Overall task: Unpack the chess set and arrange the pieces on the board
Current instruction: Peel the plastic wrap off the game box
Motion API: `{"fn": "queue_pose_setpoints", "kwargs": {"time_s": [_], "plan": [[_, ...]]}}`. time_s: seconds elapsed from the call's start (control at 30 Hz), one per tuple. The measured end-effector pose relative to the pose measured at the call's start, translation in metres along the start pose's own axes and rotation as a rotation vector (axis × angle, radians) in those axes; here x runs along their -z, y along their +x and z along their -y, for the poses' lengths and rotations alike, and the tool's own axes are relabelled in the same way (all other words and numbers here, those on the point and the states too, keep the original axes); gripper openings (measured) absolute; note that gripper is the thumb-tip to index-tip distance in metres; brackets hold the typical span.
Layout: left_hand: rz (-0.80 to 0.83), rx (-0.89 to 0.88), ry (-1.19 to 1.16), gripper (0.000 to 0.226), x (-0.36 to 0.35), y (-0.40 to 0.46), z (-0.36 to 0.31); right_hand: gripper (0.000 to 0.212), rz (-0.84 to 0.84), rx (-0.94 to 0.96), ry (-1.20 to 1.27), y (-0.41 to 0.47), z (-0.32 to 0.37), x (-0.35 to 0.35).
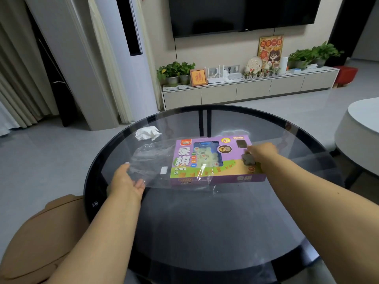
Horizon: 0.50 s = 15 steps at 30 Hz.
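Observation:
A purple Xiangqi chess set box (215, 160) lies flat on the round glass table (205, 222), with pale round pieces showing through its window. Its left part sits inside a clear plastic bag (151, 162) that stretches out to the left. My left hand (126, 182) holds the bag's loose left end, thumb over the plastic. My right hand (261, 153) grips the box's right end, which sticks out of the bag. No board is in sight.
A crumpled white tissue (147, 133) lies on the table's far left part. A tan cushion (41, 238) sits at my lower left and a white round table (361, 130) stands to the right. A TV cabinet (246, 90) with plants runs along the far wall.

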<state>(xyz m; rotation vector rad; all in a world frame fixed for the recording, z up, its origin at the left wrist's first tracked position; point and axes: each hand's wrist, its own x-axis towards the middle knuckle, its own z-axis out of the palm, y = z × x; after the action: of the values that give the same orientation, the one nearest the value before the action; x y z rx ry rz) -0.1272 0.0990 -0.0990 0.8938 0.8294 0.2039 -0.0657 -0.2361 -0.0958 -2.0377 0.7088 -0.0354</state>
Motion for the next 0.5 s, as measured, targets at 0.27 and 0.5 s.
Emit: {"fn": "queue_pose_setpoints", "kwargs": {"time_s": [0.27,0.5], "plan": [[0.140,0.056,0.076,0.035,-0.021,-0.022,0.032,0.031,0.091,0.643,-0.269,-0.054,0.020,-0.039],[0.082,-0.178,0.031,0.025,-0.019,-0.021,0.005,0.039,0.165,0.699,-0.499,-0.058,0.014,-0.053]]}}
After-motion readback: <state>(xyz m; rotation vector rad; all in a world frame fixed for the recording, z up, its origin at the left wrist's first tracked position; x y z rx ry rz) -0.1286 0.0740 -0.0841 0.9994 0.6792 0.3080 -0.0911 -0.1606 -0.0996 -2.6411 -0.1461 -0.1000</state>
